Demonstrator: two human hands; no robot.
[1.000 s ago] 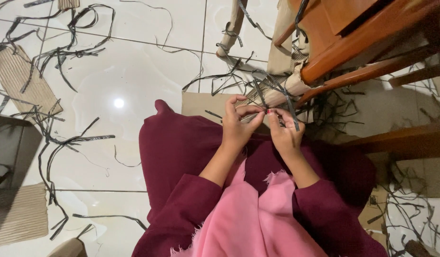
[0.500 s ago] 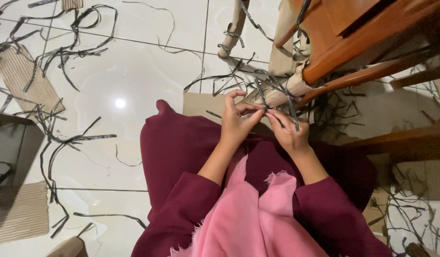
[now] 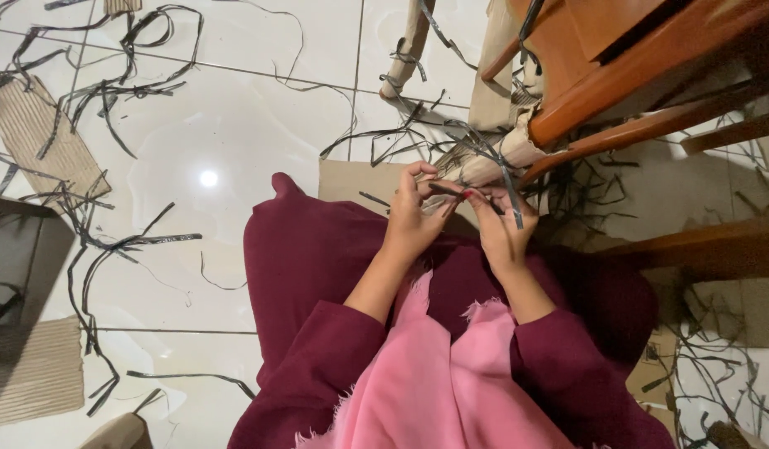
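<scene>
- Both hands pinch one dark strip [image 3: 448, 190] just below the chair [image 3: 642, 91].
- Left hand [image 3: 409, 218] and right hand [image 3: 499, 226] are curled shut on it.
- This looks like the twisting step; next calls for a firm pinch.

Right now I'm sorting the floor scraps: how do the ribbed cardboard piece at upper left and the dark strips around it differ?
The ribbed cardboard piece is tan, broad and flat; the dark strips are blackish, thin and curled. The cardboard is one slab; the strips are many, tangled. Both lie on the white tile floor.
</scene>
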